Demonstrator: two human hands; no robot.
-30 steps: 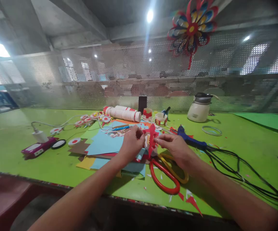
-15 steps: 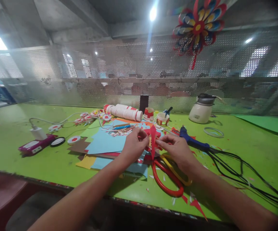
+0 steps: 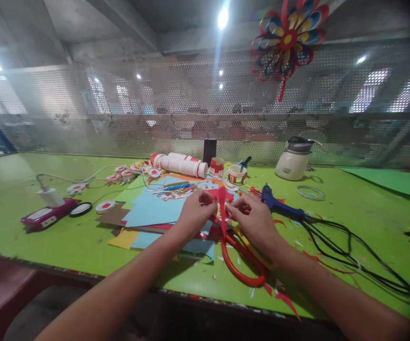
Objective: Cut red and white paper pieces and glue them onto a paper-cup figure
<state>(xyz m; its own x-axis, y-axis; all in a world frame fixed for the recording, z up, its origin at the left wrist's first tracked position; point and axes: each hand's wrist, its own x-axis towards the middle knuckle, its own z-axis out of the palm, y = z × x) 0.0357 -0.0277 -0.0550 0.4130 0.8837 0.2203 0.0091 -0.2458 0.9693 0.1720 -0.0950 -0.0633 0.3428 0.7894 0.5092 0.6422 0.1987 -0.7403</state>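
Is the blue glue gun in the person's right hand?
No. The blue glue gun lies on the table beyond the right hand, which pinches red paper.

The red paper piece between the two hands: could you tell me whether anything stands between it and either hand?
Nothing visible does. The left hand and the right hand both pinch the red paper piece directly, holding it upright above the scissors and the blue paper sheets.

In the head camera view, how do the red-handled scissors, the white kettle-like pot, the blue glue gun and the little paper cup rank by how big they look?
1. Red-handled scissors, though they lie nearest the camera, which inflates them.
2. Blue glue gun and white kettle-like pot look about alike; the pot stands farther back, so I won't rank them.
3. Small red-and-white paper cup, smallest.
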